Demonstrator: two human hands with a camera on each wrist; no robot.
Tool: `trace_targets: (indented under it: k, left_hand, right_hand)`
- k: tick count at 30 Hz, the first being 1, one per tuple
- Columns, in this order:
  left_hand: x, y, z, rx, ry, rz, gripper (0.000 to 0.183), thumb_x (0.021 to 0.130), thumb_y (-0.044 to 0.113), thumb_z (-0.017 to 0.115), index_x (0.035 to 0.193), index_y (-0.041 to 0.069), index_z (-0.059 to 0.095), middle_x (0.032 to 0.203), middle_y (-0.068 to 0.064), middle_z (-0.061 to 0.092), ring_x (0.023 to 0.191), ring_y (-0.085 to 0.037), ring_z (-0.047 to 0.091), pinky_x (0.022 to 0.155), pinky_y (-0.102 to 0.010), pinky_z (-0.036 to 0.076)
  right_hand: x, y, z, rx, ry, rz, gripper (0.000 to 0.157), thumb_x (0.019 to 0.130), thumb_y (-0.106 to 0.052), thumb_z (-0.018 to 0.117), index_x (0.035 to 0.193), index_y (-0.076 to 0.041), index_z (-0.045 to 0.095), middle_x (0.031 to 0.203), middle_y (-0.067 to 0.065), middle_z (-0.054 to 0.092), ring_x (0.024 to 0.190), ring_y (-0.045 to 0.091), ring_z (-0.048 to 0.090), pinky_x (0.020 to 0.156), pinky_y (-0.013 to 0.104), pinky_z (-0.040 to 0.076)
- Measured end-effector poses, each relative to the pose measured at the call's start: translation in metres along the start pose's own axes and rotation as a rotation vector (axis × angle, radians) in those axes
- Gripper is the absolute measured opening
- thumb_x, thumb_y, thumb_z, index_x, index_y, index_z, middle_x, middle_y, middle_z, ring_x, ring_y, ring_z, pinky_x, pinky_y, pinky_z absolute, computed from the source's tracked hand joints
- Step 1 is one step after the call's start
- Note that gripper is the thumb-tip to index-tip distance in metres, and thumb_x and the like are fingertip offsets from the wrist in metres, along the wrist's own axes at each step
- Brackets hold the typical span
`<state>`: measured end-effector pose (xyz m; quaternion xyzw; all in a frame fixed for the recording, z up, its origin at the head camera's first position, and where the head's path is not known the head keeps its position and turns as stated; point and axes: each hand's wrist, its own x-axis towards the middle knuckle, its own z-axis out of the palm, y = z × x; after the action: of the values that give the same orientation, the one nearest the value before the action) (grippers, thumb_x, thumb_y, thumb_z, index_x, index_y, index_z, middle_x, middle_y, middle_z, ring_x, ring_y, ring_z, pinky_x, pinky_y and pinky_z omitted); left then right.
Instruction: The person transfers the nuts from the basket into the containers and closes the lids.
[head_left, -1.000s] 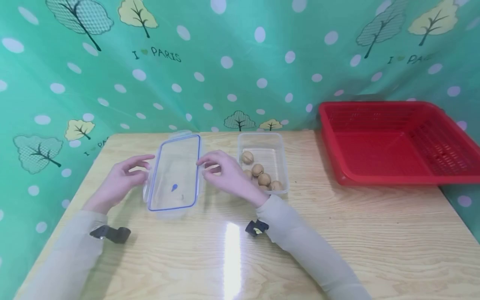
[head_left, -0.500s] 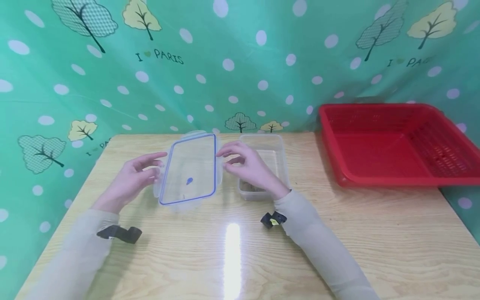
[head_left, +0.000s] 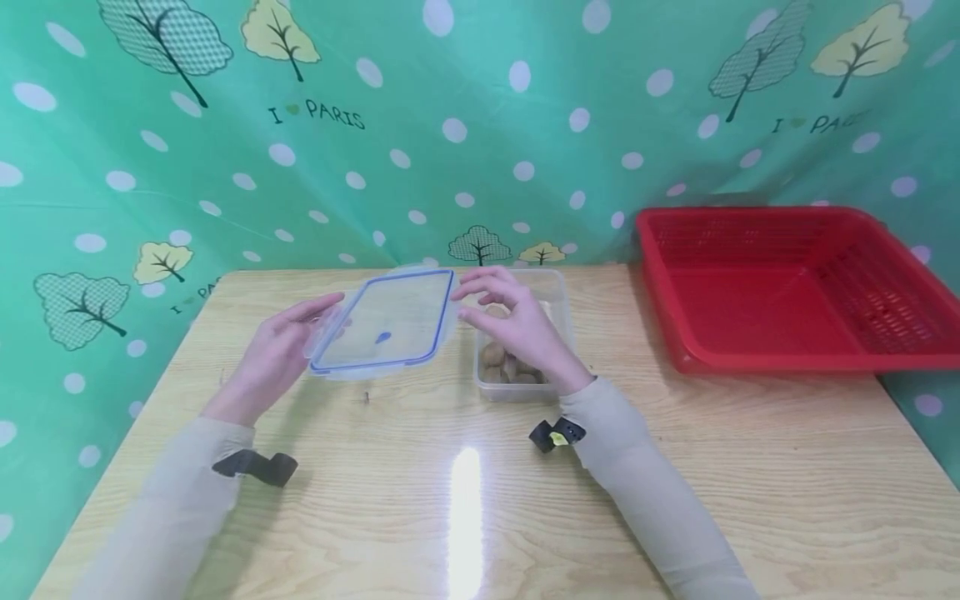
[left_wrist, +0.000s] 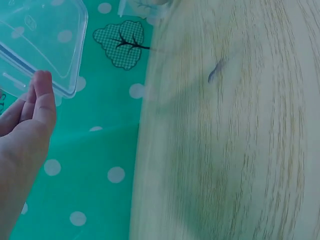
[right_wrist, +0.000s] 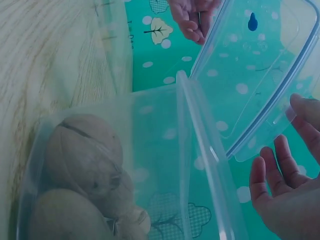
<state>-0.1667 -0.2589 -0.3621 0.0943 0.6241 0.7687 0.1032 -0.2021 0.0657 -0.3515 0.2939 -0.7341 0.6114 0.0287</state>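
A clear food-container lid (head_left: 408, 310) with a blue seal is held tilted above the table, its right side beside the box. My left hand (head_left: 272, 354) grips its left edge, some fingers showing through the plastic from beneath. At the opposite edge my right hand (head_left: 525, 329) pinches the side flap; in the right wrist view a fingertip (right_wrist: 301, 106) lies on that flap while other fingers curl below. Under the right hand stands the clear plastic box (head_left: 561, 293), topless, with several walnuts (right_wrist: 82, 150) inside. The right hand partly hides them in the head view.
A large red plastic basket (head_left: 757, 362) stands at the back right of the wooden table (head_left: 375, 500). Green patterned cloth (head_left: 420, 158) hangs behind and to the left. A small dark mark (head_left: 367, 397) shows on the tabletop below the lid.
Both hands have carried the lid to the right, toward the box, and its tilt has changed, so it looks flatter. The box and basket have stayed put.
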Motion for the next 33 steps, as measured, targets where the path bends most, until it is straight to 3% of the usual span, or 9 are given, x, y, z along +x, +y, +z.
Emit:
trace_targets:
  k: [2, 4, 9, 14, 24, 28, 33]
  left_hand:
    - [0.001, -0.002, 0.003, 0.138, 0.058, 0.0, 0.039, 0.101, 0.012, 0.051, 0.14, 0.009, 0.05, 0.127, 0.002, 0.06, 0.11, -0.011, 0.061, 0.093, -0.019, 0.046]
    - [0.001, -0.003, 0.007, 0.203, 0.103, 0.015, 0.043, 0.097, 0.014, 0.059, 0.139, 0.01, 0.052, 0.125, 0.002, 0.061, 0.11, -0.01, 0.06, 0.092, -0.019, 0.047]
    - [0.004, -0.009, 0.015, 0.08, 0.132, 0.11, 0.039, 0.094, -0.004, 0.057, 0.132, 0.006, 0.056, 0.125, -0.004, 0.059, 0.114, -0.014, 0.056, 0.093, -0.023, 0.048]
    - [0.009, -0.012, 0.02, 0.142, 0.178, 0.191, 0.041, 0.09, -0.015, 0.051, 0.124, 0.007, 0.062, 0.122, -0.002, 0.059, 0.109, -0.014, 0.056, 0.089, -0.019, 0.049]
    - [0.025, -0.018, 0.029, 0.204, 0.287, 0.249, 0.02, 0.096, 0.0, 0.056, 0.099, 0.016, 0.067, 0.103, 0.0, 0.06, 0.1, -0.014, 0.056, 0.092, -0.023, 0.045]
    - [0.027, -0.02, 0.031, 0.178, 0.297, 0.265, 0.019, 0.096, 0.001, 0.057, 0.092, 0.016, 0.067, 0.092, 0.004, 0.064, 0.091, -0.014, 0.058, 0.093, -0.025, 0.043]
    - [0.029, -0.021, 0.033, 0.138, 0.291, 0.284, 0.015, 0.095, 0.001, 0.059, 0.09, 0.012, 0.069, 0.087, 0.002, 0.065, 0.082, -0.012, 0.062, 0.089, -0.026, 0.047]
  right_hand:
    - [0.0, 0.0, -0.002, 0.017, 0.011, -0.004, 0.018, 0.088, -0.003, 0.068, 0.106, 0.0, 0.069, 0.127, 0.017, 0.054, 0.119, 0.019, 0.047, 0.096, 0.038, 0.045]
    - [-0.001, 0.001, -0.003, 0.033, 0.019, -0.012, 0.018, 0.089, -0.002, 0.067, 0.106, 0.001, 0.068, 0.127, 0.019, 0.054, 0.119, 0.019, 0.047, 0.097, 0.039, 0.044]
    - [-0.003, 0.005, -0.005, 0.092, 0.022, -0.033, 0.019, 0.09, 0.001, 0.064, 0.108, 0.004, 0.066, 0.124, 0.023, 0.054, 0.119, 0.022, 0.048, 0.099, 0.044, 0.044]
    - [-0.005, 0.008, -0.008, 0.124, 0.031, -0.009, 0.02, 0.09, 0.004, 0.062, 0.109, 0.006, 0.065, 0.123, 0.018, 0.056, 0.118, 0.019, 0.049, 0.099, 0.041, 0.044]
    - [-0.001, 0.009, -0.007, 0.038, 0.109, 0.11, 0.021, 0.093, -0.011, 0.065, 0.11, 0.001, 0.067, 0.11, 0.008, 0.065, 0.101, 0.018, 0.059, 0.091, 0.036, 0.047]
    - [-0.001, 0.007, -0.007, 0.075, 0.148, 0.168, 0.022, 0.093, -0.012, 0.065, 0.11, 0.002, 0.066, 0.106, 0.009, 0.066, 0.099, 0.02, 0.061, 0.092, 0.034, 0.048]
    - [-0.001, 0.008, -0.006, 0.121, 0.181, 0.182, 0.021, 0.093, -0.01, 0.065, 0.108, 0.004, 0.067, 0.099, 0.013, 0.067, 0.089, 0.026, 0.063, 0.083, 0.038, 0.053]
